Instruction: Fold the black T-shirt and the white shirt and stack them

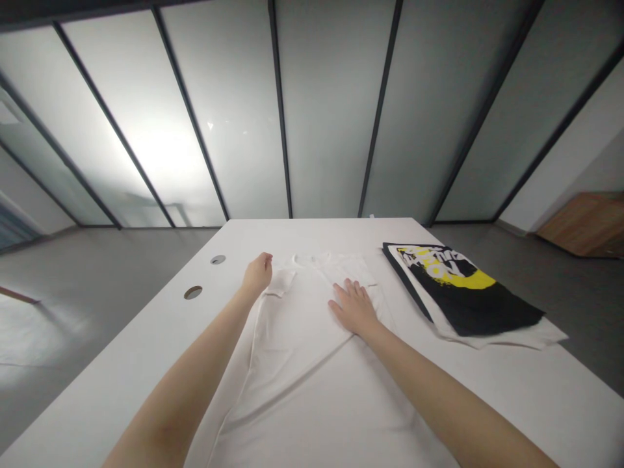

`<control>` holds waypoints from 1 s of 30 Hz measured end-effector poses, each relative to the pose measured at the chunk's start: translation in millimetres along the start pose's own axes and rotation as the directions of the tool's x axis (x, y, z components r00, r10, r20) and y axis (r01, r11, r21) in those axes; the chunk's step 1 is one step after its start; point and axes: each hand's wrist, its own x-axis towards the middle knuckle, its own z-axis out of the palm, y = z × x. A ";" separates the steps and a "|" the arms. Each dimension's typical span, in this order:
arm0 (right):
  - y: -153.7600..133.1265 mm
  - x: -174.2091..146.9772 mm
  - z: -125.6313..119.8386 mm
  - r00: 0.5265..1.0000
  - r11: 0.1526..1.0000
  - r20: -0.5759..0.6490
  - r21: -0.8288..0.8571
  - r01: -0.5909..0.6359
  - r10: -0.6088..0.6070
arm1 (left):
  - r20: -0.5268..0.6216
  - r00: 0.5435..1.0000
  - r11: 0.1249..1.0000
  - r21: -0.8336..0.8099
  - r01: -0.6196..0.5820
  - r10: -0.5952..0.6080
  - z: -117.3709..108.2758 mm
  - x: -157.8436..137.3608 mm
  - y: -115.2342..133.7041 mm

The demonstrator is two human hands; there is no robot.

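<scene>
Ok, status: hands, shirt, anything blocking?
Left hand curled by sleeve, hold unclear. Right hand palm-down on shirt. Shirt spread, creased. Pile apart, at right.

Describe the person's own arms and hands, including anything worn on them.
The left forearm and right forearm are bare, with no sleeve, watch or bracelet in view. The left hand and right hand wear no gloves. No cables or markings show, and no rings can be made out, though some left fingers are hidden.
</scene>
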 end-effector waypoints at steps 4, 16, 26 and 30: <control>-0.3 -0.8 0.4 1.000 1.000 -0.008 0.007 -0.026 0.026 | 0.096 0.995 0.994 0.109 -0.030 0.019 35.3 -27.0 -0.8; -12.0 -20.6 -9.7 0.994 0.995 0.058 0.009 -0.097 0.096 | 0.078 0.988 0.923 0.353 -0.154 0.135 47.3 -65.8 8.8; 0.4 -41.8 -2.1 0.983 0.989 0.105 -0.010 -0.149 0.149 | 0.196 0.973 0.925 0.332 -0.182 0.121 78.5 -125.4 8.5; 2.7 -9.7 -2.4 0.984 0.987 0.077 -0.024 -0.160 0.162 | 0.224 0.966 0.921 0.335 -0.198 0.126 75.5 -91.7 10.3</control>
